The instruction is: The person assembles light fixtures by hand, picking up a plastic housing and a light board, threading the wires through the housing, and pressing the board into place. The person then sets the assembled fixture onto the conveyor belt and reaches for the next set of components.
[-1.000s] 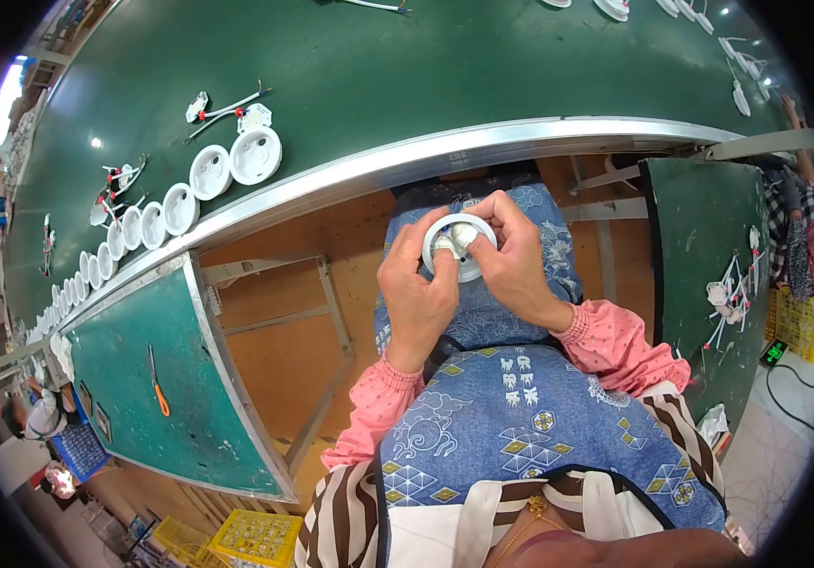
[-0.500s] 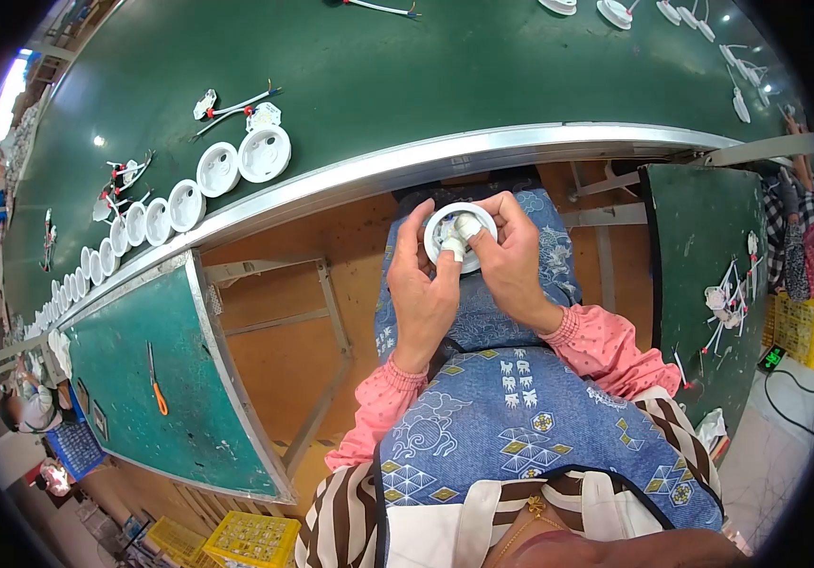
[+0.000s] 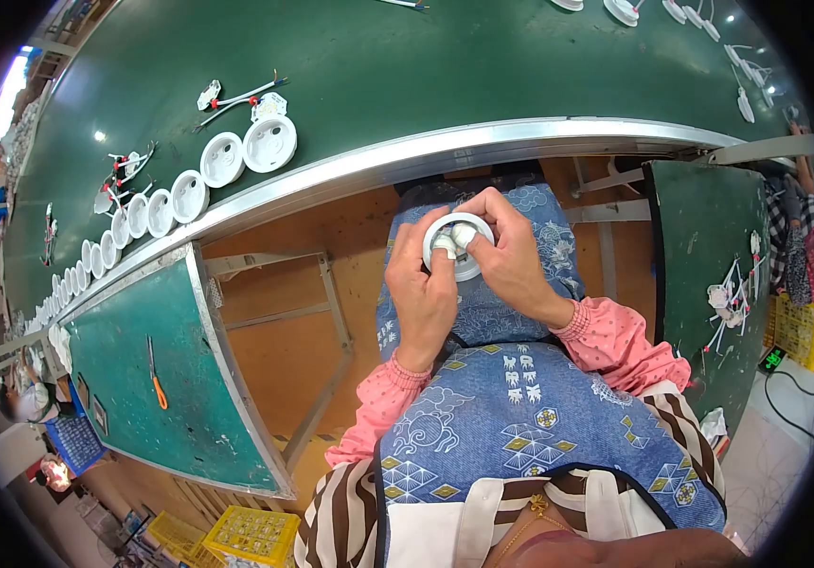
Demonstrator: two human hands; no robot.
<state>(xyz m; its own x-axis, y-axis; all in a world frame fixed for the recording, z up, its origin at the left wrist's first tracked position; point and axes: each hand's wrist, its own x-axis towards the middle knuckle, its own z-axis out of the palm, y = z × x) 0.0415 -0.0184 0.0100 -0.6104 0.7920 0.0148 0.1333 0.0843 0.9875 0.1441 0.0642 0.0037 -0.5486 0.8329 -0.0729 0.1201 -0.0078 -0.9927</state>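
Note:
Over my lap, a round white plastic housing (image 3: 469,272) is held between both hands, its hollow side facing up. My left hand (image 3: 423,298) is closed round its left side, the thumb inside the rim. On the right, my right hand (image 3: 518,265) grips the rim, with its thumb pressing into the hollow too. Both thumbs wear white coverings, and they hide most of what lies inside the housing. Similar white housings (image 3: 269,142) stand in a row along the near edge of the green table (image 3: 483,76).
White wired parts (image 3: 255,99) lie behind the row. Finished-looking white discs with cables (image 3: 621,11) sit at the far right. Orange-handled scissors (image 3: 158,383) rest on a lower green board (image 3: 113,350). A side table (image 3: 700,208) on my right carries wired pieces (image 3: 729,301). Yellow crates (image 3: 250,538) stand on the floor.
Both thumbs have shifted inside the housing, the left one now deeper against its wall. The housing is tilted slightly differently and remains in both hands.

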